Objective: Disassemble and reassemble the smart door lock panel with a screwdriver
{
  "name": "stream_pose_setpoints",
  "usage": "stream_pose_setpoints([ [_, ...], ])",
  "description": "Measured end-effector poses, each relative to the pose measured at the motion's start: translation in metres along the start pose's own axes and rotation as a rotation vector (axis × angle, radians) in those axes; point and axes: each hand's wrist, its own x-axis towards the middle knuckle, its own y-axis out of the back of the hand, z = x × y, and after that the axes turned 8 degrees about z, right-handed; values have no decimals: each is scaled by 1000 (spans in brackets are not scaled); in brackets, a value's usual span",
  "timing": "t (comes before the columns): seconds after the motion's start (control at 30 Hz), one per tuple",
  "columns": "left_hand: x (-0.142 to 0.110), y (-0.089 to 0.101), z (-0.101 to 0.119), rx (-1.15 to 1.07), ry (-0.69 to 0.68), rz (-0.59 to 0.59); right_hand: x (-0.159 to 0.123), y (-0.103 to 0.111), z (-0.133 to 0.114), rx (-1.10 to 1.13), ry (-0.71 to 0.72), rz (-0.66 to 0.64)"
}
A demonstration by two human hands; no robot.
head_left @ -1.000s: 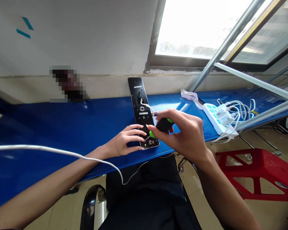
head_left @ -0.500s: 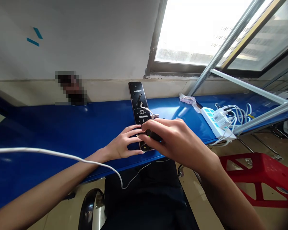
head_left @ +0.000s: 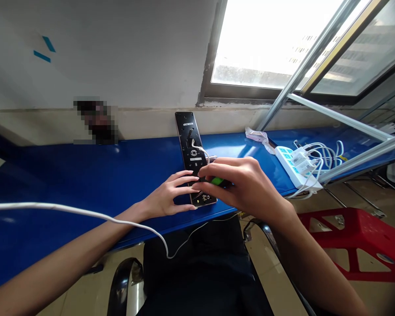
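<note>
A long black panel (head_left: pixel 186 125), like the back of an electronic door lock, lies on the blue table, with a white cable (head_left: pixel 200 150) attached near its middle. A short metal handle (head_left: pixel 212 158) juts from its right side. My left hand (head_left: pixel 166 195) has its fingers spread, with the tips at the panel's left edge. Over the panel's lower part, my right hand (head_left: pixel 246 180) is closed round a screwdriver (head_left: pixel 217 181) with a green and black grip. Fingers cover most of this tool, and its tip cannot be made out.
The blue table (head_left: pixel 145 160) runs along the wall. On the right, a white power strip (head_left: pixel 291 164) carries chargers and tangled cables, with a plastic packet (head_left: pixel 256 135) nearby. A long white cable (head_left: pixel 85 213) crosses above my left forearm. A red stool (head_left: pixel 365 245) stands lower right.
My right hand has moved slightly right and turned, so the green part of the screwdriver grip and the panel's lower end now show more. My left hand stays nearly in place.
</note>
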Motion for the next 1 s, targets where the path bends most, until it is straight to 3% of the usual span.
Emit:
stream_pose_setpoints([
  [0.3, -1, 0, -2, -18, -19, 5, 0, 9, 2, 97, -35, -63],
  [1.0, 1, 3, -1, -31, 0, -25, -2, 9, 10, 78, -52, -15],
])
